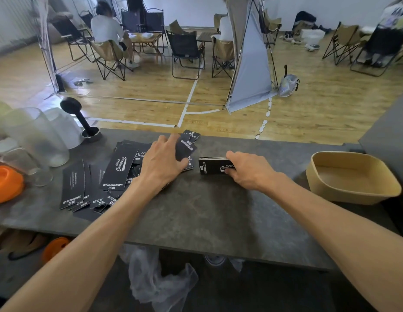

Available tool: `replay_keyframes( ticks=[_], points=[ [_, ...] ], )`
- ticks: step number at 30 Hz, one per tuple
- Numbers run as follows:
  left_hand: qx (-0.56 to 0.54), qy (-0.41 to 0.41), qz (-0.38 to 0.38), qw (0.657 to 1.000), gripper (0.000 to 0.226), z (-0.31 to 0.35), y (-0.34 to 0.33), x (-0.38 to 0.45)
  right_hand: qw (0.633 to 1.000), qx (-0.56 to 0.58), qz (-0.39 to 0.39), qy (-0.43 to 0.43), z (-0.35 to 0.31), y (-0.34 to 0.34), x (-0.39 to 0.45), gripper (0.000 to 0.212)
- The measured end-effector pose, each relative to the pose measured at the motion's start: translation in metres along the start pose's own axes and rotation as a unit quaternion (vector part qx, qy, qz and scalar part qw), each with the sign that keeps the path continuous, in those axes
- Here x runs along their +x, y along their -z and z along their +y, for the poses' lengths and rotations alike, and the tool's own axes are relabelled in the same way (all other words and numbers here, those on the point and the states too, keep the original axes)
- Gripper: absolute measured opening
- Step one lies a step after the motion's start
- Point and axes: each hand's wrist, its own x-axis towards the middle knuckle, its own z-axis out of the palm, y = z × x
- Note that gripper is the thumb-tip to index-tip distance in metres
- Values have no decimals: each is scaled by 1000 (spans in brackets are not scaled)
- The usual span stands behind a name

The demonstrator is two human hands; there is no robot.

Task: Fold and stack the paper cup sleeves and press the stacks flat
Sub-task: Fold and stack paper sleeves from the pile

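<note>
From the head camera, a dark grey stone-look bench [207, 210] runs across the frame with both bare forearms reaching over its near edge. The left hand [161, 162] lies on a loose heap of black paper cup sleeves [101, 183] spread over the left half of the bench, most of them flat with white "Camping Club" print facing up. Its fingers are extended toward the far edge, and the fingertips rest on a folded sleeve [184, 147] at the far right end of the heap; whether they pinch it or only press it cannot be told. Just right of that, near the middle of the bench and apart from the heap, sits a small neat stack of folded sleeves [210, 166]. The right hand [246, 171] grips the right end of this stack, fingers curled over its top and thumb tucked at the near side.

Toward the right end of the bench stands a tan paper bowl [351, 176]. At the left end are frosted clear plastic cups [36, 136], an orange lid [5, 183] and a black tamper [82, 115] in a metal ring. Beyond the far edge lie a wooden floor and folding camp chairs [187, 52].
</note>
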Motion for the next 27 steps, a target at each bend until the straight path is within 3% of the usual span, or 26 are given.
replay_keyframes(
  ticks=[2,4,6,9,14,18,23,27],
  points=[
    [-138,43,-13,989,60,10,14,1,1000,3,2,1,0,0,0,19],
    [-248,87,-55,963,46,19,22,4,1000,1,2,1,0,0,0,19],
    [-294,111,-80,946,29,21,19,5,1000,1,2,-1,0,0,1,19],
    [-341,165,-63,923,39,16,4,1,1000,1,-3,-1,0,1,1,19],
    [-241,182,-52,952,55,7,-17,-12,1000,1,-26,5,0,5,-1,27],
    [-123,93,-30,988,36,8,-33,-25,1000,8,-22,4,0,3,0,32],
    [-102,21,-30,994,13,19,-43,-32,1000,-3,-4,10,2,-1,1,29],
    [-107,-12,-35,994,20,37,-44,-29,1000,-3,-2,13,2,-2,1,25]
  ],
)
